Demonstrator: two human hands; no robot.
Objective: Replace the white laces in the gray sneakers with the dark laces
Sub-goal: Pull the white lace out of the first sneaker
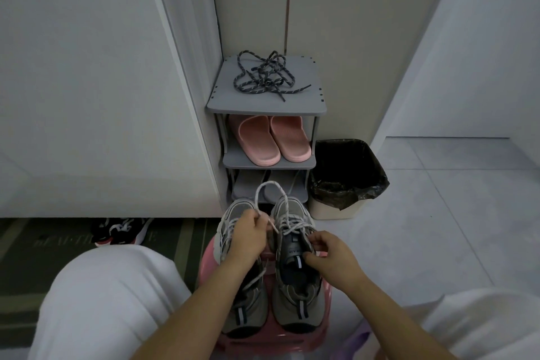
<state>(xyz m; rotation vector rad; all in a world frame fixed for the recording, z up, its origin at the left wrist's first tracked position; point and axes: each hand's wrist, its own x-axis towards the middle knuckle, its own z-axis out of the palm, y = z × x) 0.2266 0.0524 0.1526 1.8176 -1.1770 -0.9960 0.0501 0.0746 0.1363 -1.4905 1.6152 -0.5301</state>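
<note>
Ideally, left hand [248, 232] pinching the white lace [261, 190] should pull toward twelve o'clock while right hand [331, 256] clamps the sneaker tongue [292, 251].

Home entryway. Gray shoe rack [264, 105] stands at 12 o'clock, pink slippers [273, 140] on its second shelf; lined bin [344, 178] at 2 o'clock; doormat [35, 245] at 9 o'clock; tiled floor [438, 213].
</note>
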